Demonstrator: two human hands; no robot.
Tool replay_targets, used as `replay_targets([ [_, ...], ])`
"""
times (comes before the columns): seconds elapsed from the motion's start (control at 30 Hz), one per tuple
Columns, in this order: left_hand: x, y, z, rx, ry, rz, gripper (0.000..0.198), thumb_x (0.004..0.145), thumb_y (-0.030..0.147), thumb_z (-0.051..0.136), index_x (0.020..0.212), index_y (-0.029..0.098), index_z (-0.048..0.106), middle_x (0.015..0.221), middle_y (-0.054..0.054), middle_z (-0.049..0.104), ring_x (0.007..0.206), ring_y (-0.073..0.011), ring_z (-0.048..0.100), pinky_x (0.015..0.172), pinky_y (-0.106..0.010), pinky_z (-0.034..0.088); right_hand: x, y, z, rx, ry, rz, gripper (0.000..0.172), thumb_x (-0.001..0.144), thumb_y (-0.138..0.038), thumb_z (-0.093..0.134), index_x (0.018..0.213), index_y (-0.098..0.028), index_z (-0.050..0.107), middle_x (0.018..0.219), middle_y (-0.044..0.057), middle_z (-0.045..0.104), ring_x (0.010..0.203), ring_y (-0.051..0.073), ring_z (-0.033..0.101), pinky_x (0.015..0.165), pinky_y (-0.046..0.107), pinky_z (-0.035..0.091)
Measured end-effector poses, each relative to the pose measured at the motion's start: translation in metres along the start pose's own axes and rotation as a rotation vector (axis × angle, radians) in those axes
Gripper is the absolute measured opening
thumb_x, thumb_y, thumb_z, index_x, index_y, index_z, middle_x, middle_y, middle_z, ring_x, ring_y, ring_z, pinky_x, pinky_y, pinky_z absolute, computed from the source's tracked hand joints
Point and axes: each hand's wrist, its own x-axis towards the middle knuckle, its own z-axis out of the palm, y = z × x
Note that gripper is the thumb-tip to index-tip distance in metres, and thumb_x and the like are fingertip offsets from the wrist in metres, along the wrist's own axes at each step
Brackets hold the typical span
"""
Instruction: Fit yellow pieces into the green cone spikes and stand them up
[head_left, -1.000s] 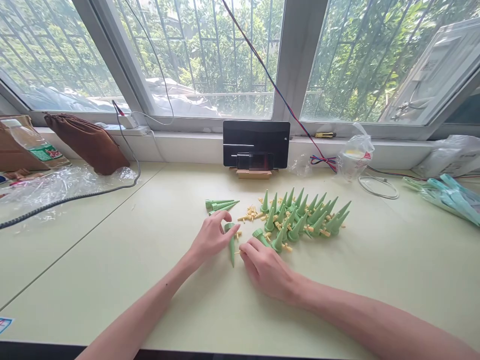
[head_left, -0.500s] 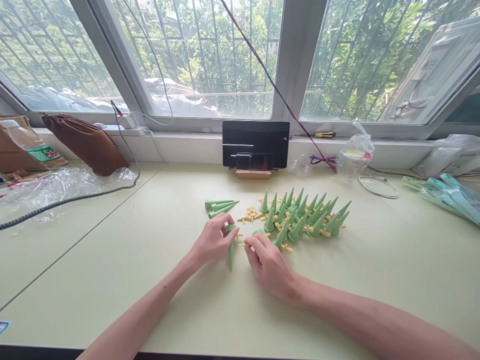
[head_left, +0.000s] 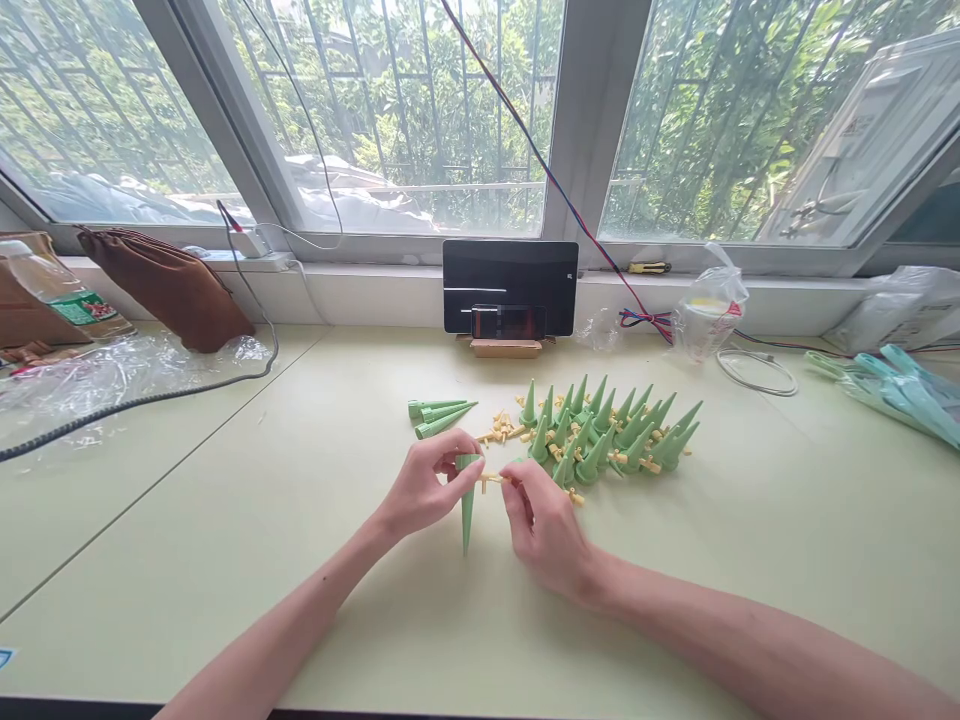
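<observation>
Green spike points tip-down, held by the left hand; the right hand pinches a yellow piece beside it.

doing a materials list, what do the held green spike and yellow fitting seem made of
Green spike: probably moulded plastic, low-sheen; even colour and smooth taper suggest it. Yellow fitting: likely rigid plastic, given its uniform colour and thin form; finish unclear.

No txt legible. Bottle has green label, print too sm. to read; tablet: tiny white mark, unclear; cup: red print, illegible; sticker on table, L edge: blue/white, cut off.
</observation>
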Motion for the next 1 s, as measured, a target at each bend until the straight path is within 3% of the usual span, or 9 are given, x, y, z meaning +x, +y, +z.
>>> replay_targets([
  [0.17, -0.0015, 0.0011, 0.0022, -0.019, -0.009, 0.008, 0.013, 0.091, 0.025, 0.057, 0.081, 0.017, 0.059, 0.083, -0.004, 0.063, 0.07, -0.013, 0.055, 0.055, -0.023, 0.046, 0.0009, -0.0004, -0.0008, 0.006, 0.011, 0.006, 0.013, 0.102, -0.017, 0.038, 0.104, -0.021, 0.051, 0.084, 0.002, 0.053, 0.065, 0.014, 0.047, 0.058, 0.027, 0.039],
  [0.47, 0.0001, -0.0014, -0.0005, -0.041, 0.08, -0.011, 0.012, 0.089, 0.025, 0.058, 0.081, 0.016, 0.062, 0.085, -0.005, 0.065, 0.072, -0.0144, 0.058, 0.058, -0.024, 0.05, 0.001, -0.0032, -0.0008, 0.002, 0.062, 0.01, 0.012, 0.102, -0.017, 0.039, 0.102, -0.021, 0.05, 0.081, 0.0, 0.052, 0.062, 0.013, 0.045, 0.056, 0.026, 0.039],
  [1.0, -0.0007, 0.0025, 0.0036, -0.038, 0.024, 0.013, 0.016, 0.089, 0.026, 0.058, 0.077, 0.016, 0.059, 0.085, -0.006, 0.064, 0.072, -0.0143, 0.057, 0.055, -0.023, 0.047, 0.0006, -0.0022, -0.001, 0.026, 0.008, 0.027, 0.008, 0.102, -0.022, 0.044, 0.105, -0.022, 0.051, 0.084, 0.0, 0.054, 0.058, 0.011, 0.046, 0.056, 0.025, 0.043],
])
